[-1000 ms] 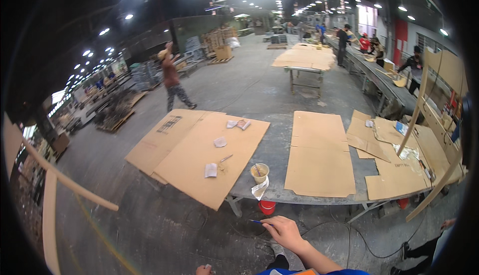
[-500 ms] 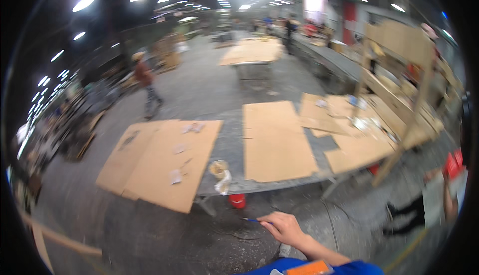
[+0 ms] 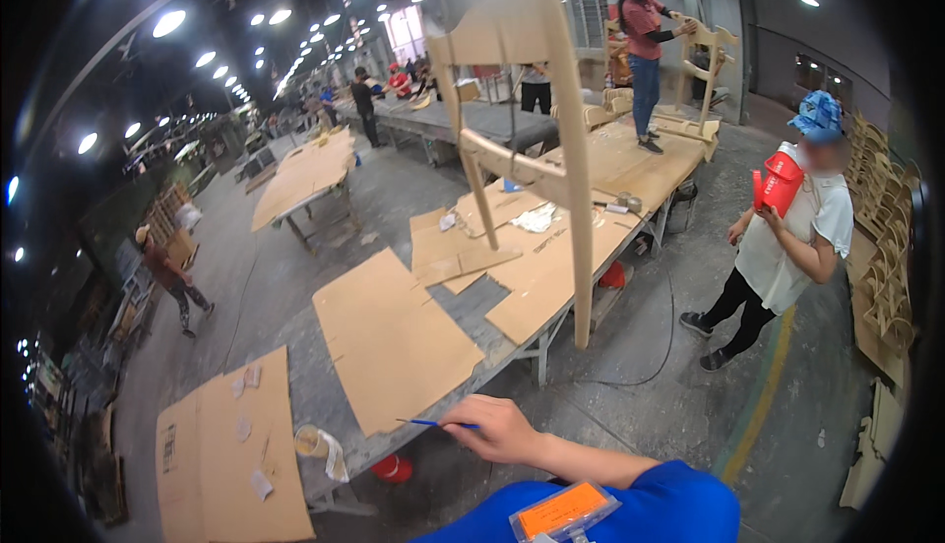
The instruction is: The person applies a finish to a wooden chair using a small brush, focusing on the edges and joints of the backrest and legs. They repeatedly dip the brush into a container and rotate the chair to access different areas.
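My right hand (image 3: 497, 430) reaches in from the lower right and pinches a slim blue stick-like tool (image 3: 425, 422). Its dark thin tip points left; whether it is a pen or a fine brush I cannot tell. Beyond the hand, a cardboard sheet (image 3: 394, 341) lies on the grey table (image 3: 340, 477), its near corner close to the tool's tip. Left of the hand, a cup-like tub (image 3: 312, 442) with a crumpled white wrapper stands at the table's edge. My left hand is out of view.
A wooden chair frame (image 3: 583, 248) rises from the cardboard-covered table ahead. At right, a person (image 3: 787, 233) holds a red jug (image 3: 780, 184). Another person (image 3: 645, 41) stands on the far tabletop beside a chair frame. A red bucket (image 3: 392, 468) sits below; curved wooden parts (image 3: 891, 257) stack at far right.
My view has swung to the right, bringing the chair frame and the person with the red jug further in. My right hand keeps its pinch on the blue stick-like tool.
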### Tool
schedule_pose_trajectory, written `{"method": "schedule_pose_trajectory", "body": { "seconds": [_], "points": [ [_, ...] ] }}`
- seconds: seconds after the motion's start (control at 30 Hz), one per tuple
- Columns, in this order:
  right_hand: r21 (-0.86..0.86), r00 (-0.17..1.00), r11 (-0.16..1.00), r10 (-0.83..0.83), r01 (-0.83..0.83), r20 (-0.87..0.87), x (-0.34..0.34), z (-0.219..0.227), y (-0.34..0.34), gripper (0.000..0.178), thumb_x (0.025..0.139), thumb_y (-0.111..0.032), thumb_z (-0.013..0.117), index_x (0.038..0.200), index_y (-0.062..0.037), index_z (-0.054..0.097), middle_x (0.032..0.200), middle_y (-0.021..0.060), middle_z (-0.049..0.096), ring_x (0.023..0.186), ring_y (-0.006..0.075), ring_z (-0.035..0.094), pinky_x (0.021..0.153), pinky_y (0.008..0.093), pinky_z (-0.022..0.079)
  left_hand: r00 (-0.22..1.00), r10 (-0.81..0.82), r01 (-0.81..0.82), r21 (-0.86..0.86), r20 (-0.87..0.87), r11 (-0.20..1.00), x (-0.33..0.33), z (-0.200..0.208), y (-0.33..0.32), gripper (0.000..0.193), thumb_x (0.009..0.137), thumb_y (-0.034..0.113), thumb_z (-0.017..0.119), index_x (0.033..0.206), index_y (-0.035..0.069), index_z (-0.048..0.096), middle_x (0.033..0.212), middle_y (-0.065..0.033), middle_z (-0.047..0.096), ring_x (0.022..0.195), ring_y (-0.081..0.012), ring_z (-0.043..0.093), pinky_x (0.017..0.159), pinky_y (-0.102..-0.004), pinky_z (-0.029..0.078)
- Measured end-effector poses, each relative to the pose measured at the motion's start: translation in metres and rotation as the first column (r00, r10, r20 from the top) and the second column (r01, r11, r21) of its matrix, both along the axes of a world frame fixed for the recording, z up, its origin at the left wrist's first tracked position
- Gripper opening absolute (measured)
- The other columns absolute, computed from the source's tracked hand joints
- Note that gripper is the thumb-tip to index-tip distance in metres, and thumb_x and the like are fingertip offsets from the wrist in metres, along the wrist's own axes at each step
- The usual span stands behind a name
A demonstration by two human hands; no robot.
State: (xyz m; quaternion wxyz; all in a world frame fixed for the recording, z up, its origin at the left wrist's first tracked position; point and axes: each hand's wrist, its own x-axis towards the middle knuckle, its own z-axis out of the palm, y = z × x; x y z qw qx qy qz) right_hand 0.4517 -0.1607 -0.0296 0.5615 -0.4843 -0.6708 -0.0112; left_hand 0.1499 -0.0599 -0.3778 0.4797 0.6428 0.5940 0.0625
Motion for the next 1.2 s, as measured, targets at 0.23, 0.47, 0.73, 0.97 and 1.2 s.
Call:
{"method": "schedule_pose_trajectory", "body": {
  "seconds": [0.23,0.47,0.73,0.97,1.2],
  "points": [
    [-0.105,0.521,0.994,-0.071,-0.036,-0.851,0.106,-0.011,-0.066,0.028,0.114,-0.020,0.058,0.113,0.0041,0.072,0.097,0.0141,0.079,0.086,0.0166,0.075,0.081,0.0312,0.061,0.982,-0.150,0.153,-0.025,0.118,0.988,0.084,0.000,0.029,0.030,0.103,0.022,0.068,0.126,0.004,0.074,0.082,-0.0078,0.072,0.075,-0.0179,0.071,0.068,-0.0327,0.056],
    [0.198,0.372,0.926,0.069,0.321,-0.926,0.164,0.021,-0.103,0.029,0.112,-0.027,0.055,0.099,-0.0025,0.063,0.080,0.0094,0.069,0.069,0.0168,0.066,0.067,0.0334,0.058,0.787,-0.397,0.450,0.001,0.473,0.893,0.211,0.119,0.085,0.032,0.113,0.025,0.059,0.133,0.003,0.071,0.084,-0.0017,0.068,0.071,-0.0080,0.063,0.065,-0.0240,0.052],
    [0.751,0.249,0.661,0.728,-0.007,-0.638,0.228,0.064,-0.060,0.024,0.111,-0.026,0.057,0.097,-0.0078,0.058,0.075,0.0047,0.050,0.078,0.0193,0.050,0.120,0.0490,0.040,0.542,-0.638,0.525,0.372,0.547,0.765,0.326,0.265,0.072,0.030,0.114,0.023,0.060,0.135,0.005,0.072,0.108,-0.0041,0.076,0.093,-0.0113,0.070,0.086,-0.0281,0.057],
    [0.747,-0.163,0.581,0.743,-0.323,-0.649,0.288,0.057,0.016,0.023,0.105,-0.030,0.065,0.093,-0.0113,0.058,0.073,0.0005,0.047,0.075,0.0205,0.046,0.122,0.0487,0.036,0.528,-0.600,0.072,0.673,0.601,0.736,0.394,0.384,0.077,0.023,0.111,0.017,0.063,0.126,0.002,0.073,0.101,-0.0033,0.073,0.079,-0.0063,0.059,0.069,-0.0221,0.047],
    [0.738,-0.488,0.331,0.583,-0.588,-0.650,0.307,0.062,0.049,0.025,0.108,-0.031,0.062,0.091,-0.0127,0.061,0.073,-0.0018,0.049,0.081,0.0177,0.049,0.123,0.0499,0.036,0.239,-0.700,-0.253,0.739,0.673,0.625,0.428,0.489,0.052,0.036,0.108,0.023,0.070,0.133,-0.001,0.062,0.118,-0.0086,0.070,0.082,-0.0072,0.059,0.069,-0.0244,0.049]
  ]
}}
